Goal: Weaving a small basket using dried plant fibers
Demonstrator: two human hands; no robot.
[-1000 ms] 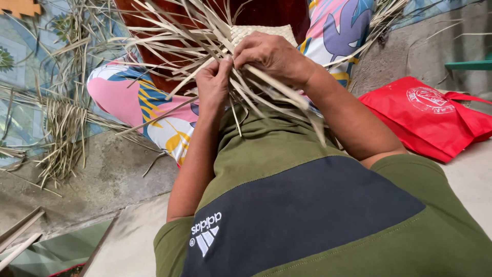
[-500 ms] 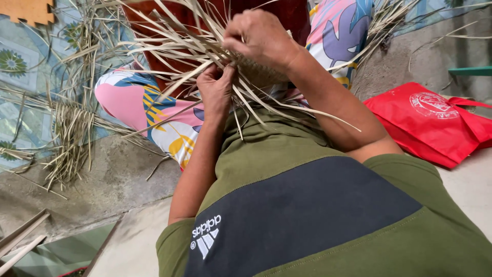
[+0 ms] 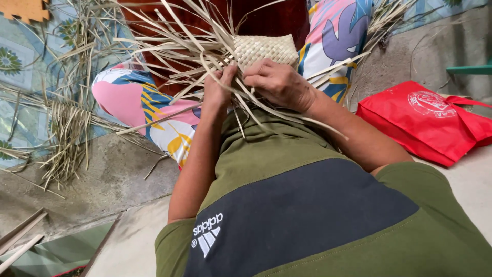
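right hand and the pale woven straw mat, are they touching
Touching: the head view shows the right hand with its fingers resting on the lower edge of the pale woven straw mat.

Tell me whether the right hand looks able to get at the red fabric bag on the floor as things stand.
Probably yes, but not freely: the right hand is gripping pale dried leaf strips by the small woven panel. The red fabric bag lies uncovered on its side, nothing between.

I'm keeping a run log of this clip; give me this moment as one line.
left hand: pinching dry leaf strips | right hand: gripping strips at woven piece edge | work on lap | red bag on floor, untouched
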